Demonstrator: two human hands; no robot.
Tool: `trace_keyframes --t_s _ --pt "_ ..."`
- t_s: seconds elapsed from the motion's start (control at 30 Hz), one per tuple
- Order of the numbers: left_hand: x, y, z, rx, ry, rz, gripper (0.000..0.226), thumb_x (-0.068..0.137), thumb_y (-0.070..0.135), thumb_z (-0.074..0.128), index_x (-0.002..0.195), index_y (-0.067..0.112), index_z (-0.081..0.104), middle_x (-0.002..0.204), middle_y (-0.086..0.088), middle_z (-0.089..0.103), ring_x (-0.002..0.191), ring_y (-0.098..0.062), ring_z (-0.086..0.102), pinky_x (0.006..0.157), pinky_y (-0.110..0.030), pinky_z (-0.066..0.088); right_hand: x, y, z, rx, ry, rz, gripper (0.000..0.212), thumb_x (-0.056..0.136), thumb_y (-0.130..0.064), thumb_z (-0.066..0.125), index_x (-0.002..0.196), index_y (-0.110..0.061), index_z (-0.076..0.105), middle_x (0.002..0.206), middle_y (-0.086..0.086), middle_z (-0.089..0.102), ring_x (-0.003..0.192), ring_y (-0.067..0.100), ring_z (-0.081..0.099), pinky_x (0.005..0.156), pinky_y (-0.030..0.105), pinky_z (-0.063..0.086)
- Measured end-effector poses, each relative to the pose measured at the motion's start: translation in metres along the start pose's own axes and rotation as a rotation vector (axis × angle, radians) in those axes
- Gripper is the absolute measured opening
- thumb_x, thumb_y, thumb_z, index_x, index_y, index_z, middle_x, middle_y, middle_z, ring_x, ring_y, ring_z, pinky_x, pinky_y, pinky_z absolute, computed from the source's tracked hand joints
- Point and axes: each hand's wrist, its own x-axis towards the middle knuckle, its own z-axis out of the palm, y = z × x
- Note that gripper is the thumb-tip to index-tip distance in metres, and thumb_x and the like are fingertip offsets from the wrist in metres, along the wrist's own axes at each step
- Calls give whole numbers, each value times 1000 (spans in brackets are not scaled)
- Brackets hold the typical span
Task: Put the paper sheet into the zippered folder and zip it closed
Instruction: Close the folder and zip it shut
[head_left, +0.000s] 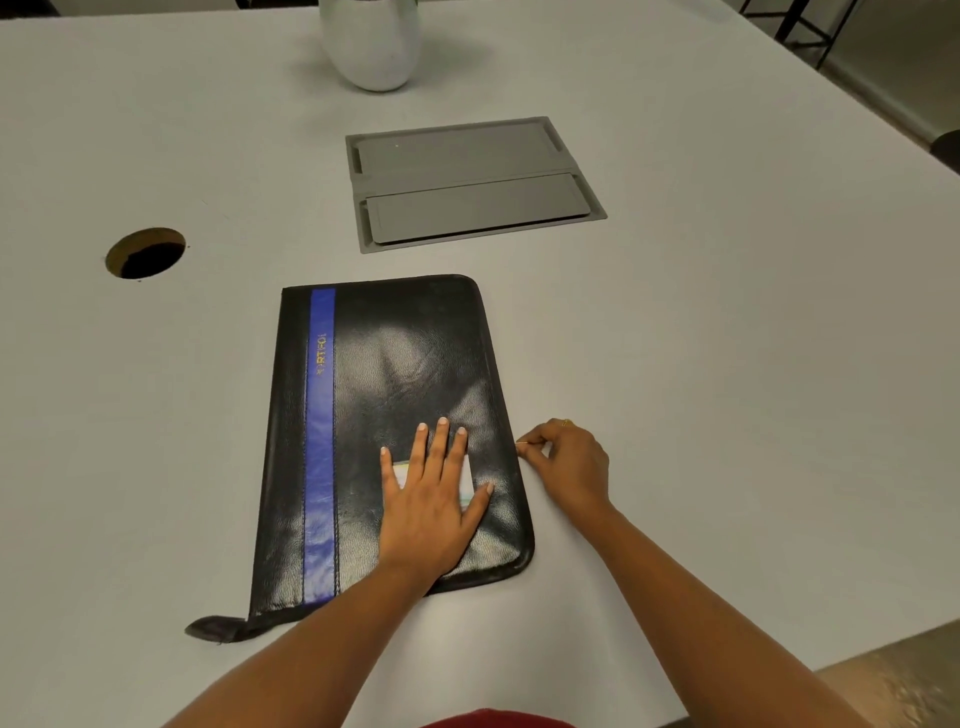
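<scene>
Fingers spread wide, the left hand (431, 499) is lying flat, palm down, on the cover of the black zippered folder (395, 441), pressing on its near right part and partly covering a pale label (467, 480) on the cover. The right hand (569, 465) is resting just beside the folder's right edge, its thumb and forefinger pinched narrow on something small and thin at that edge, likely the zip pull (522, 443), though it is too small to tell for sure. Lying closed and flat on the white table (727, 364), the folder is sitting toward the table's near edge, with a blue stripe (321, 441) running down its left part and a dark tab (218, 627) sticking out at its near left corner. Nothing of the paper sheet is showing. Farther back, a grey cable hatch (472, 182) is sitting flush in the table's middle, a round hole (145, 253) is opening toward the left edge, and a white vase (371, 44) is standing near the far edge.
</scene>
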Motion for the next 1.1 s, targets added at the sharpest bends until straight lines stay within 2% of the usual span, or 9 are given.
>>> trace_keyframes --t_s 0.17,0.33,0.57,0.67,0.8,0.93,1.1 --pt "2 0 2 21 -4 0 73 84 64 -4 146 27 -6 157 3 -5 143 -17 -14 109 -52 -16 11 -2 2 4 4 -6 9 80 -31 64 83 -25 71 89 -4 67 84 15 59 65 23 33" --pt "2 1 1 27 -7 3 73 85 64 -1 147 26 1 157 2 0 144 -19 -8 109 -52 -15 20 -5 2 9 8 -15 9 79 -31 65 82 -25 71 90 -4 68 85 15 60 65 23 33" --pt "2 0 1 33 -10 5 73 85 64 0 147 26 3 157 2 -1 143 -18 -10 109 -52 -15 36 -9 6 6 19 -5 11 80 -32 64 84 -24 71 93 -2 67 87 18 60 65 23 33" --pt "2 2 -2 41 -7 7 72 86 62 4 147 24 10 157 0 7 144 -22 0 110 -54 -8 46 -13 6 14 18 -4 11 80 -31 64 84 -23 71 93 -1 67 88 19 60 66 23 33" --pt "1 3 -6 60 -11 4 69 89 60 14 144 21 28 153 -3 25 141 -24 22 109 -57 12 61 -20 6 32 33 8 10 79 -29 65 82 -23 72 93 -1 68 87 19 60 66 24 33" --pt "2 4 -8 65 -23 3 68 88 58 20 140 19 38 148 -4 36 137 -25 33 105 -59 24 73 -23 6 46 23 22 9 78 -29 66 81 -23 72 93 -1 68 87 19 60 66 23 32" --pt "3 5 -10 59 -33 1 66 86 57 25 135 18 46 143 -5 45 133 -26 40 102 -61 28 74 -19 8 85 13 -7 9 78 -28 67 81 -21 72 94 0 69 87 19 60 67 24 36"
